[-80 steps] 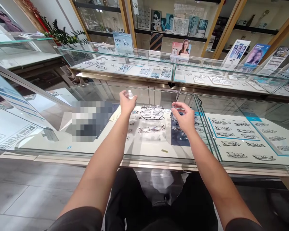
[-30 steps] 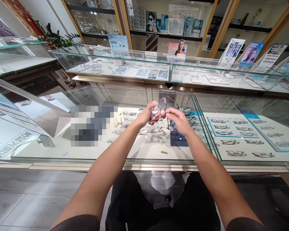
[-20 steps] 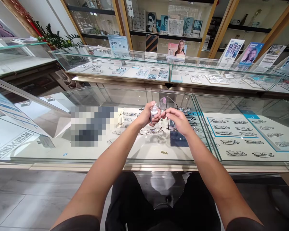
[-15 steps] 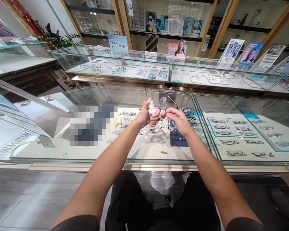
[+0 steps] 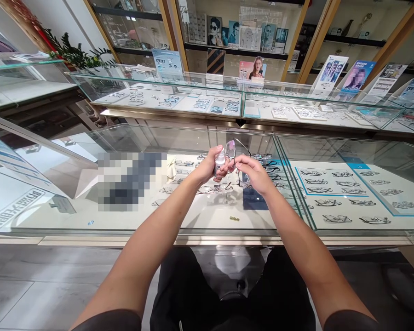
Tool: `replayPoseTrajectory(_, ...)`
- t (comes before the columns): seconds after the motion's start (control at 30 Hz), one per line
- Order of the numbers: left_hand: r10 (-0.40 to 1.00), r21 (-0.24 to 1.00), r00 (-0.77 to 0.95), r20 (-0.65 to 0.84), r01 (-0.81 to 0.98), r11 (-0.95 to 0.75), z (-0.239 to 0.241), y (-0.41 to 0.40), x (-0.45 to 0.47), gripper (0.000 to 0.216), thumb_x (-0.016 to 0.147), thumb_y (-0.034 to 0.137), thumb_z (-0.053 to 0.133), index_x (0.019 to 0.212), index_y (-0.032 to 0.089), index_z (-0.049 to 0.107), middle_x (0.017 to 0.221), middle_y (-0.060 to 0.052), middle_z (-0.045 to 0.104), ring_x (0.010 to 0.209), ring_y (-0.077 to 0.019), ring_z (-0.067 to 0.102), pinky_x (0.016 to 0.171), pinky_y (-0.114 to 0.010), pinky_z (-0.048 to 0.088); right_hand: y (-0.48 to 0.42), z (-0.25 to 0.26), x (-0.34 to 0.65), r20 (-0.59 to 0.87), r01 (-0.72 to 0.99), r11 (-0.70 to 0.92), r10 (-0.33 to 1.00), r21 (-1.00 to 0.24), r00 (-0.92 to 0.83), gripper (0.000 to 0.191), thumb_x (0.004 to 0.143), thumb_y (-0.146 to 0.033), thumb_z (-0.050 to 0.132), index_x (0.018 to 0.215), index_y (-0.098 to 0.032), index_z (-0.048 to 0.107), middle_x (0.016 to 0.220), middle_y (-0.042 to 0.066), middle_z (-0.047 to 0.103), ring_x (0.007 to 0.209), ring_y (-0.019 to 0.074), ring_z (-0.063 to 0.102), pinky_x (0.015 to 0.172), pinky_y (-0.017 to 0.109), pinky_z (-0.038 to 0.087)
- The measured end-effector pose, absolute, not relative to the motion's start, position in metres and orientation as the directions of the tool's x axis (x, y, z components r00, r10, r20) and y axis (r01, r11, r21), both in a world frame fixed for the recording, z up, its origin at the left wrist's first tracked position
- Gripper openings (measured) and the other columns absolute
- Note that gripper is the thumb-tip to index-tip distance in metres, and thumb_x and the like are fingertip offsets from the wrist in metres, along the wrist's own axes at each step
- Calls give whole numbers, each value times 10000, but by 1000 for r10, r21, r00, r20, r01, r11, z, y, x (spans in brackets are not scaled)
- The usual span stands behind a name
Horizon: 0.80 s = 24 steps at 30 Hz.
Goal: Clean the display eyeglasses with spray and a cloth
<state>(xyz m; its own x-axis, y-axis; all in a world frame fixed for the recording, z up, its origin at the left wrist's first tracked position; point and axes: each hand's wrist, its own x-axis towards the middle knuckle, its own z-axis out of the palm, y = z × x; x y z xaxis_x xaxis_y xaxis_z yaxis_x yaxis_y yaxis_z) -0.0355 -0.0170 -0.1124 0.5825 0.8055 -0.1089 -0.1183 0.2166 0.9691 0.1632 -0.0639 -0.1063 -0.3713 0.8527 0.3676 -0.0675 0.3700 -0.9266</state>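
My left hand is closed around a small white spray bottle with a label. The thumb lies by the top of the bottle and partly hides its nozzle. My right hand pinches a pair of eyeglasses just to the right of the bottle. One lens stands upright near the nozzle with a purple sheen, and a thin dark temple arm reaches up and to the right. My fingers hide part of the frame. Both hands are above the glass counter.
Below my hands is a glass display counter with rows of glasses. A dark blue cloth, a cream cloth and a small gold-coloured piece lie about. A second display case stands behind, a plant at back left.
My left thumb and fingers have shifted at the bottle's top, covering more of the nozzle. The bottle and glasses sit slightly differently, and the whole view has moved a little. Both hands keep their holds.
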Motion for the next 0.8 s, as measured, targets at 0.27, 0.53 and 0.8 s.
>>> replayPoseTrajectory(0.27, 813, 975, 579, -63, -139, 175, -107, -18, -35, 758, 867, 912, 455, 552, 222, 455, 457, 30, 288, 388, -99, 245, 377, -225, 237, -58, -111, 168, 368, -66, 365, 885, -929, -284, 275, 959, -510, 660, 992, -255, 757, 1018, 39, 813, 980, 227, 703, 926, 381, 543)
replayPoseTrajectory(0.53, 736, 992, 666, -126, 71, 106, -107, -26, -32, 740, 885, 863, 494, 536, 211, 479, 478, 3, 331, 406, -100, 282, 403, -241, 233, -50, -117, 173, 386, -62, 382, 917, -922, -98, 278, 992, -501, 600, 1037, -256, 724, 1077, 56, 823, 976, 224, 721, 881, 357, 543)
replayPoseTrajectory(0.8, 696, 991, 706, -127, 57, 124, -104, -28, -34, 728, 889, 853, 507, 548, 210, 504, 488, 0, 345, 423, -116, 309, 403, -253, 274, -49, -116, 174, 395, -68, 390, 914, -918, -93, 266, 990, -479, 612, 1029, -252, 745, 1077, 57, 836, 1064, 243, 734, 873, 358, 545)
